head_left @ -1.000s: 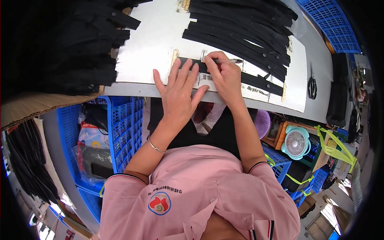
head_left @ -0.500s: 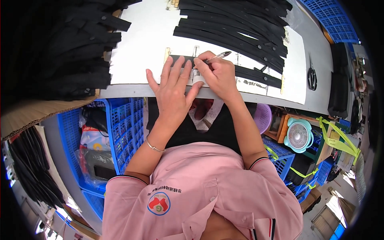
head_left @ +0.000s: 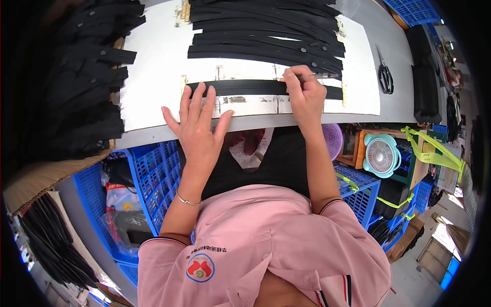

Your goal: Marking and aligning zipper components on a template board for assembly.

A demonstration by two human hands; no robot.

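Observation:
A single black fabric strip (head_left: pixel 245 88) lies straight across a white board (head_left: pixel 153 71) with marked lines, near the table's front edge. My left hand (head_left: pixel 197 120) rests flat over the strip's left end, its fingers spread and the fingertips on the strip. In my right hand (head_left: pixel 308 97) a clear-barrelled pen (head_left: pixel 319 76) is pinched, pointing left. Its tip is at the strip's upper edge, close to one of the marked lines; whether it touches is too small to tell. Beyond the strip lies a layer of similar black strips (head_left: pixel 255 33).
More black strips (head_left: pixel 87 77) are heaped at the left. Black-handled scissors (head_left: pixel 385 79) lie on the grey table (head_left: pixel 365 46) at the right. Below the table edge stand a blue crate (head_left: pixel 153 176), a purple basket (head_left: pixel 333 140) and a turquoise fan (head_left: pixel 381 155). Cardboard (head_left: pixel 56 171) juts out at left.
My right hand has moved right along the strip with the pen. My left hand has shifted left, away from it, uncovering the strip's middle. The whole view has also shifted slightly.

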